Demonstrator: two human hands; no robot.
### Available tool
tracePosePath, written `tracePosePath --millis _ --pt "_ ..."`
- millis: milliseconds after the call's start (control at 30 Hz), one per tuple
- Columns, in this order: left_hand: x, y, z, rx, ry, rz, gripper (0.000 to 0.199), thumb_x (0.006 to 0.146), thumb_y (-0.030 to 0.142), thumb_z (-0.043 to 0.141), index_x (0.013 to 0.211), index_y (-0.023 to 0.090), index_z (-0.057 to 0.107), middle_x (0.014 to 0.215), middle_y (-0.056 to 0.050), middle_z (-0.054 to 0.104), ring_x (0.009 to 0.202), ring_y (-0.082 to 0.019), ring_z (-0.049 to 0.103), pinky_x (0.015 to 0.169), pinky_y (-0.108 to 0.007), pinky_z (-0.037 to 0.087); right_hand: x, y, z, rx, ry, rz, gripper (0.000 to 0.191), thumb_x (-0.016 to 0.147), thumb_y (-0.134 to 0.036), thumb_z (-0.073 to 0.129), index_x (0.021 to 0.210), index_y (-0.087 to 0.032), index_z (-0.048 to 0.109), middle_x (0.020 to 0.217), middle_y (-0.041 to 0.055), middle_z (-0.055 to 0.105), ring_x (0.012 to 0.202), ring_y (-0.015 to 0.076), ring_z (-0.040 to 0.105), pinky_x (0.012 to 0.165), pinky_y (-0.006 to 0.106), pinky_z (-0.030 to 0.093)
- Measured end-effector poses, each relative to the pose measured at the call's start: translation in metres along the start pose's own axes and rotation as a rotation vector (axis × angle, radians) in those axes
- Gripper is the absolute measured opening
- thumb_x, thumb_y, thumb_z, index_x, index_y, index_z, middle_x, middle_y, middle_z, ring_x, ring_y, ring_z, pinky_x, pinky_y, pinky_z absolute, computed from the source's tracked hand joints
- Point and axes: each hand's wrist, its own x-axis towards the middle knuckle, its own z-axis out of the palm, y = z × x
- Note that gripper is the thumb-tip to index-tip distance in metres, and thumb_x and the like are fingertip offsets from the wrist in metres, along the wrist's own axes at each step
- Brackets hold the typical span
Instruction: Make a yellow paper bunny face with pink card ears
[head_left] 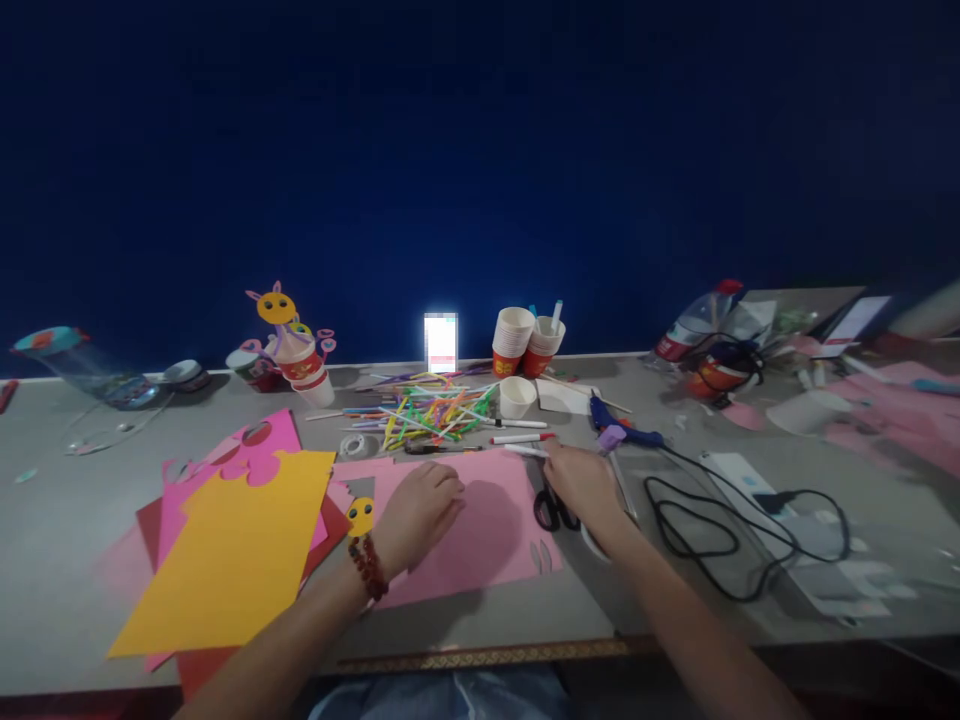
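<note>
At the centre of the frame, a person's left hand (426, 500), empty, its fingers loosely extended, lies over a pink sheet (491, 530) on the tabletop (600, 615). Right of centre, the right hand (585, 485) reaches among a white marker (525, 451) and black-handled scissors (547, 510); its grip cannot be told. Good handling likely calls for a flat left palm steadying the paper and a right-hand pickup clear of the blades.

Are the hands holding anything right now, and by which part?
The left hand grips nothing visible; it is over the light-pink sheet. The right hand is at one end of a white pen; a grip cannot be confirmed.
</note>
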Motion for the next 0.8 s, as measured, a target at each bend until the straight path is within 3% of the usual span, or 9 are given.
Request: tracePosePath --millis 100,167,233,333,433,600,733,800 --pt "-0.005 0.019 0.000 -0.208 0.042 -0.023 0.024 0.097 0.028 0.046 0.116 0.020 0.058 0.115 -0.009 0.064 0.108 -0.022 0.058 0.094 -0.037 0.048 -0.022 -0.008 -0.016 0.202 0.020 -0.040 0.017 0.087 -0.024 0.049 0.098 -0.017 0.060 0.072 0.0073 0.070 0.066 0.0231 0.067 0.059 0.029 0.045" --pt "-0.004 0.032 0.001 -0.306 0.042 -0.012 0.034 0.096 0.033 0.050 0.128 0.020 0.051 0.123 -0.011 0.061 0.114 -0.021 0.056 0.097 -0.036 0.047 -0.042 -0.019 -0.019 0.790 -0.025 -0.116 0.011 0.087 -0.029 0.049 0.085 -0.020 0.055 0.066 0.0017 0.066 0.058 0.0166 0.062 0.054 0.024 0.044" --pt "-0.004 0.044 0.005 -0.356 0.002 -0.004 0.030 0.097 0.035 0.049 0.122 0.019 0.054 0.114 -0.009 0.065 0.105 -0.020 0.060 0.089 -0.033 0.050 -0.061 -0.033 -0.016 1.294 -0.133 -0.076 0.011 0.085 -0.031 0.050 0.079 -0.021 0.050 0.054 -0.0042 0.058 0.043 0.0121 0.050 0.043 0.021 0.036" --pt "-0.007 0.053 0.012 -0.280 -0.066 -0.032 0.022 0.099 0.030 0.041 0.097 0.018 0.059 0.089 -0.005 0.066 0.083 -0.018 0.062 0.072 -0.029 0.048 -0.080 -0.051 -0.004 1.646 -0.151 0.058 0.015 0.080 -0.030 0.058 0.076 -0.022 0.047 0.050 -0.0072 0.052 0.038 0.0091 0.043 0.038 0.019 0.027" --pt "-0.013 0.054 0.022 -0.150 -0.108 -0.044 0.020 0.098 0.031 0.044 0.090 0.018 0.057 0.083 -0.005 0.066 0.076 -0.020 0.062 0.066 -0.029 0.044 -0.086 -0.058 0.000 1.666 -0.128 0.070 0.024 0.080 -0.037 0.065 0.072 -0.021 0.048 0.053 -0.0074 0.051 0.042 0.0086 0.044 0.042 0.020 0.032" --pt "-0.030 0.062 0.025 -0.147 -0.221 0.011 0.027 0.099 0.036 0.040 0.093 0.016 0.057 0.078 -0.007 0.068 0.069 -0.023 0.063 0.063 -0.031 0.044 -0.098 -0.060 -0.011 1.558 -0.303 0.006 0.038 0.084 -0.050 0.063 0.065 -0.021 0.047 0.049 -0.0079 0.046 0.040 0.0077 0.042 0.042 0.020 0.031" --pt "-0.042 0.082 0.005 -0.568 -0.321 0.012 0.041 0.102 0.042 0.025 0.098 0.019 0.059 0.086 -0.006 0.069 0.071 -0.018 0.062 0.064 -0.027 0.045 -0.122 -0.064 -0.017 1.483 -0.322 -0.084 0.043 0.086 -0.053 0.060 0.060 -0.021 0.048 0.046 -0.0066 0.047 0.041 0.0086 0.043 0.045 0.022 0.035" --pt "-0.047 0.085 -0.004 -0.821 -0.356 0.010 0.048 0.102 0.045 0.021 0.089 0.020 0.060 0.084 -0.003 0.067 0.070 -0.015 0.059 0.066 -0.024 0.044 -0.129 -0.057 -0.025 1.431 -0.258 -0.078 0.045 0.086 -0.054 0.058 0.057 -0.022 0.048 0.044 -0.0057 0.047 0.040 0.0096 0.044 0.043 0.023 0.037"
